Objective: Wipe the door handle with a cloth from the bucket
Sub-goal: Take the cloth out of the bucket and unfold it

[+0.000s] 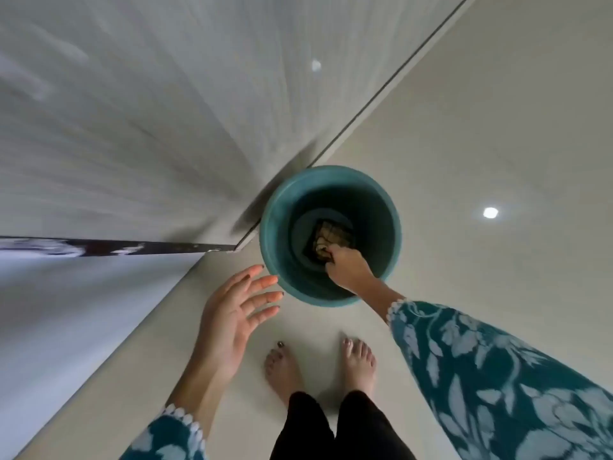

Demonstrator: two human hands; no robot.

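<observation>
Right hand (346, 267) is reaching down into the teal bucket (275, 234) and looks pinched onto the near edge of the cloth (328, 239) lying at the bottom, so I'd get the fingers properly around a bunched corner and lift straight up, clear of the rim, rather than dragging it up the wall. The left hand (232, 313) is just hovering beside the bucket, open with fingers spread and holding nothing. The cloth itself looks dark with a lighter grid or check pattern, lying folded and fairly flat — blurry though, so can't tell if it's wet — and the door handle isn't in view.
</observation>
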